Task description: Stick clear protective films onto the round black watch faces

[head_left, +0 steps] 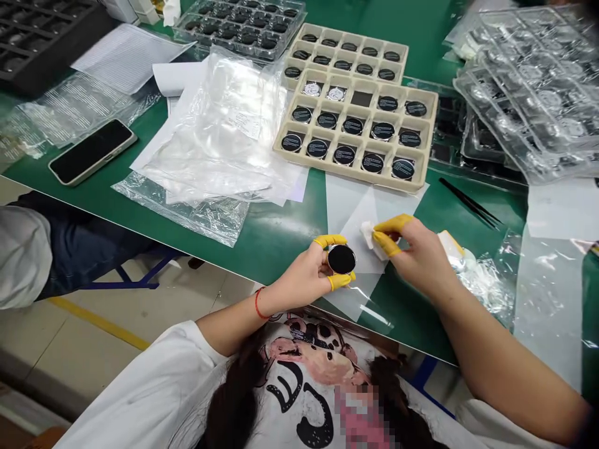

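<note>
One round, glossy black-faced disc with a silver rim point(342, 259), lower centre of the frame, face up toward the viewer. Holder: the bare left hand point(304, 271), with yellow rubbery finger covers point(331, 239). Left fingers parted by the disc's breadth, thumb at the near edge and forefinger at the far edge, grasping it by the rim; presumably so the face goes untouched, the covers likely sparing it smudges. One folded white wipe, cloth or paper uncertain point(369, 234), just right of the disc and apart from it. Holder: the right hand point(416, 252), likewise covered in yellow; its thumb and forefinger nearly together, pinching the wipe by one end, probably to leave the other end exposed. One cream plastic compartment tray point(355, 171), upper centre, three rows of five, one disc-like piece to most compartments, seemingly to part their faces; a dark square shows mid far row. One similar cream tray point(355, 37), directly behind. One pair of slim black tweezers point(470, 202), right of centre, lying near the right hand, perhaps for easy reach. One heap of clear plastic bags point(224, 143), left of the trays. All upon one green-topped counter point(285, 224).
</note>
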### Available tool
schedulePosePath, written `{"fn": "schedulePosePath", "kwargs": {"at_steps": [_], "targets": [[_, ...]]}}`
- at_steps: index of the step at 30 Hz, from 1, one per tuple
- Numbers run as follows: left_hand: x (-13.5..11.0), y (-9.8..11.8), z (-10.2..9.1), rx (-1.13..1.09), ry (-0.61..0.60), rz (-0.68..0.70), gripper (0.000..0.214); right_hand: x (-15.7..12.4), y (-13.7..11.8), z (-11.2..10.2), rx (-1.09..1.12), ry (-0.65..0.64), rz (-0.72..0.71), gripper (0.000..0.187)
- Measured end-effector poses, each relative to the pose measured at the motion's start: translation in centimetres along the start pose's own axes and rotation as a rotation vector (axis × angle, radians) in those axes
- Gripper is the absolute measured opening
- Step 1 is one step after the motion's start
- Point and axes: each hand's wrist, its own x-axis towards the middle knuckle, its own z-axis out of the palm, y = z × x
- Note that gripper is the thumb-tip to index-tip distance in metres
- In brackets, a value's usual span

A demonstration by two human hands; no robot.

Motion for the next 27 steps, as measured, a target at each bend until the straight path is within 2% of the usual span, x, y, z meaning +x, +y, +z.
{"fn": "schedulePosePath", "kwargs": {"at_steps": [2,5,9,13,17,19,21,24,27], "targets": [[0.0,-0.2,-0.1,0.000,-0.022,0.018,0.058,-0.4,-2.5,-0.7,0.099,0.017,-0.090,0.003],[-0.1,0.0,-0.4,0.210,-0.041,0.070,0.061,-1.2,-5.7,-0.3,0.133,-0.017,-0.281,0.010],[-0.4,0.7,-0.8,0.521,-0.055,0.118,0.055,-1.8,-6.4,1.8,0.054,0.034,-0.416,0.012],[-0.3,0.3,-0.8,0.469,-0.058,0.109,0.060,-1.5,-5.0,2.7,0.027,0.092,-0.417,0.016],[-0.1,-0.6,-0.3,0.257,-0.044,0.084,0.062,-1.4,-4.3,2.2,-0.004,0.126,-0.388,0.021],[-0.1,-0.6,-0.1,0.191,-0.047,0.079,0.061,-1.6,-4.5,1.9,-0.019,0.133,-0.396,0.018],[-0.1,-0.4,-0.1,0.230,-0.036,0.089,0.061,-1.8,-4.9,1.8,-0.013,0.109,-0.409,0.015],[-0.2,0.0,-0.4,0.412,0.000,0.151,0.058,-2.1,-5.6,2.1,0.028,0.056,-0.418,0.013],[-0.1,-0.2,-0.6,0.468,-0.008,0.201,0.054,-2.1,-5.8,2.7,0.030,0.080,-0.401,0.017]]}}
